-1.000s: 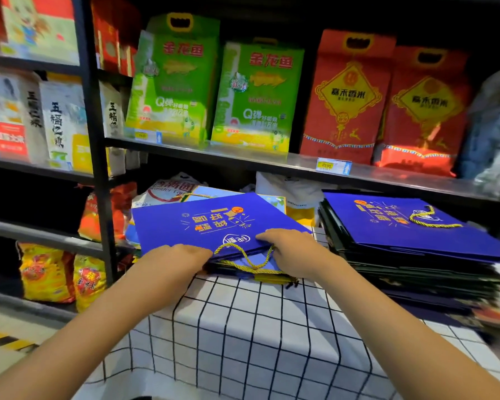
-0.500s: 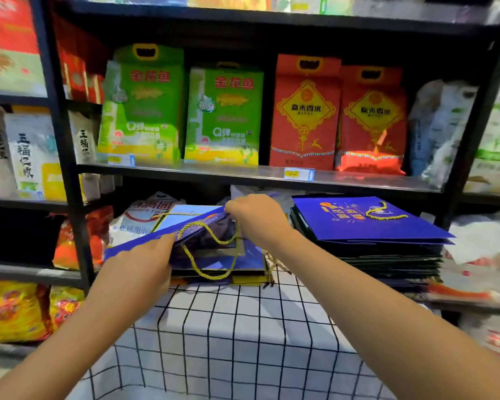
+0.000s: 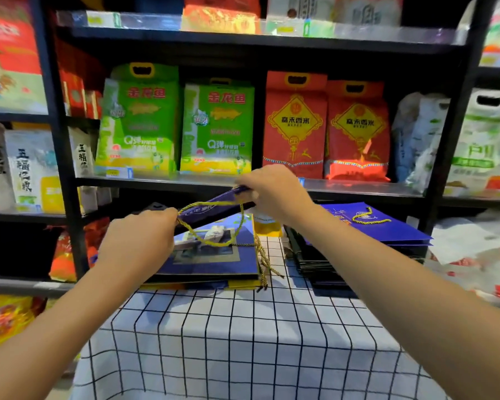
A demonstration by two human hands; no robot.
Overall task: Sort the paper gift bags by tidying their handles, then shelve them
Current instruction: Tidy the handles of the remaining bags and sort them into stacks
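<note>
I hold a flat blue paper gift bag (image 3: 214, 207) tilted in the air above the left pile. My left hand (image 3: 139, 238) grips its lower left corner. My right hand (image 3: 274, 190) pinches its raised right edge. Its yellow cord handle (image 3: 214, 241) hangs down in a loop. Below lies a small pile of flat blue bags (image 3: 211, 264) with loose cords at its right edge. To the right sits a taller stack of blue bags (image 3: 370, 232) with a yellow cord on top.
Both piles rest on a table under a white cloth with a black grid (image 3: 243, 342). Behind is a black metal shelf unit (image 3: 358, 189) holding green rice bags (image 3: 139, 125) and red rice bags (image 3: 295, 125). More bagged goods fill the shelves on both sides.
The top bag has been lifted off the left pile and tilted up on its right side. Both hands rose with it and the cord now hangs free.
</note>
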